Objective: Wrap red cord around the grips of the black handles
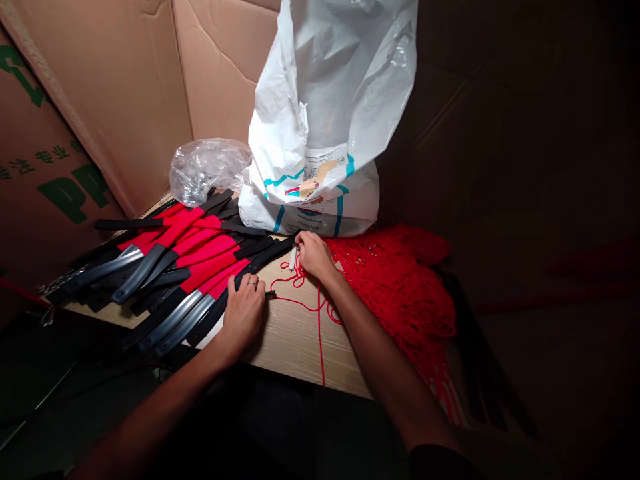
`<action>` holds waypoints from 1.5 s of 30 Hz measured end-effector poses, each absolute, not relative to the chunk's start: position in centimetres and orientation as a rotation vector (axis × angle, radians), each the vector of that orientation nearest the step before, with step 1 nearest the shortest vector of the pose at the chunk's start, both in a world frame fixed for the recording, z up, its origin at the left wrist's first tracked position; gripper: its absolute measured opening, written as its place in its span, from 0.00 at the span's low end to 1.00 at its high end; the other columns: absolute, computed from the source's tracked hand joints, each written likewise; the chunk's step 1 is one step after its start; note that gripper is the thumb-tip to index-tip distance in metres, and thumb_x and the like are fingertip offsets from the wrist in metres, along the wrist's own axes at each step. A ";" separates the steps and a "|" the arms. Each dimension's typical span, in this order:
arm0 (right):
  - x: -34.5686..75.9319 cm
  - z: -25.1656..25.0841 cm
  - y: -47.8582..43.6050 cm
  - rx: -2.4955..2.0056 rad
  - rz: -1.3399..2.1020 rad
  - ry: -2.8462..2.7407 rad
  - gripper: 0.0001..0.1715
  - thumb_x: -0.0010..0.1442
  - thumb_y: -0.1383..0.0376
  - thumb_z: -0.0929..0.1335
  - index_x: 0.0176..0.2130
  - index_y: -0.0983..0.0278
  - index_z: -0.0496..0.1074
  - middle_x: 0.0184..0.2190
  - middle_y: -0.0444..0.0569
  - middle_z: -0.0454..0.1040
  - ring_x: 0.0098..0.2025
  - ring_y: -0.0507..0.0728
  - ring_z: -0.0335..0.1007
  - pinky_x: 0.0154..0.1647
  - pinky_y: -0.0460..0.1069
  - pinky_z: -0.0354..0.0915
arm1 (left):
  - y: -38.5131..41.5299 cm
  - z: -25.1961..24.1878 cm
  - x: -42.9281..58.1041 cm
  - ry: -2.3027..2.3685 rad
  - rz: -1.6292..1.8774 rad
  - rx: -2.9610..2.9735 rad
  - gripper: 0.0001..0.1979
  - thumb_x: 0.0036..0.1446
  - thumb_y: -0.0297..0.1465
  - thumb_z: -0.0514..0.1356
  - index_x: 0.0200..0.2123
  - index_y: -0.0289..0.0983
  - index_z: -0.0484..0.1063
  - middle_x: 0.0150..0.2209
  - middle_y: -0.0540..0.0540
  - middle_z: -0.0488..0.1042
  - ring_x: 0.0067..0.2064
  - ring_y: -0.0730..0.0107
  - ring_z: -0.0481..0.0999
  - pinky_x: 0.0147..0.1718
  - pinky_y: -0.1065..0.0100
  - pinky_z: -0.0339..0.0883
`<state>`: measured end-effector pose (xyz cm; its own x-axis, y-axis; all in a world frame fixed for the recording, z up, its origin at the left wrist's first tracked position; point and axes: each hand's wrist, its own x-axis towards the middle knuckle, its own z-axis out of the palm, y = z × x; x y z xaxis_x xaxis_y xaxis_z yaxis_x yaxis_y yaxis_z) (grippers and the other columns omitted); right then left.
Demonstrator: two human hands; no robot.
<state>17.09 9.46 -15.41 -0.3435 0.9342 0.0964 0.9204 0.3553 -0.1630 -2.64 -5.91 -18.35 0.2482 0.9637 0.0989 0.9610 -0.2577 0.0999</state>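
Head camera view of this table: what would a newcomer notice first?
Red stands out first: a heap of black bars with red bands fills the left of the wooden table, and a mass of red netting spills off its right side. Behind them rises a white plastic sack. In the middle, the left hand rests on the bars while the right hand sits over a red cord.

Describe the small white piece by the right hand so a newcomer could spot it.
Start at the white plastic sack on the wooden table. Just below it, beside the right hand, a small white stick shows against loose red cord, the one pale sliver there.
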 end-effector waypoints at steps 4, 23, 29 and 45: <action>16.9 -15.8 8.5 -2.018 0.212 -2.331 0.21 0.73 0.54 0.72 0.56 0.65 0.76 0.54 0.54 0.79 0.52 0.61 0.79 0.55 0.61 0.77 | -5.6 -18.5 -2.2 1.922 0.223 2.436 0.13 0.70 0.34 0.65 0.54 0.35 0.77 0.58 0.40 0.78 0.61 0.52 0.76 0.64 0.42 0.69; 19.4 -13.6 0.6 -1.842 0.892 -1.763 0.14 0.74 0.57 0.71 0.47 0.67 0.78 0.42 0.48 0.81 0.41 0.56 0.80 0.44 0.54 0.78 | 0.2 -16.0 2.5 1.925 0.550 2.038 0.17 0.70 0.37 0.65 0.57 0.35 0.77 0.62 0.38 0.76 0.66 0.47 0.73 0.67 0.36 0.64; 25.4 -7.3 -9.1 -1.531 0.844 -1.475 0.13 0.73 0.59 0.66 0.49 0.62 0.78 0.41 0.49 0.81 0.37 0.53 0.77 0.39 0.48 0.75 | -7.1 -12.7 7.1 0.938 0.715 2.019 0.18 0.73 0.38 0.59 0.60 0.38 0.75 0.56 0.37 0.81 0.54 0.56 0.81 0.53 0.58 0.76; 26.2 -18.4 -29.3 -1.646 0.407 -1.001 0.24 0.76 0.47 0.63 0.58 0.58 0.74 0.47 0.52 0.80 0.48 0.60 0.78 0.51 0.57 0.75 | -13.7 -11.2 16.6 0.371 0.603 1.323 0.42 0.57 0.40 0.74 0.68 0.48 0.56 0.65 0.35 0.68 0.29 0.72 0.83 0.25 0.64 0.81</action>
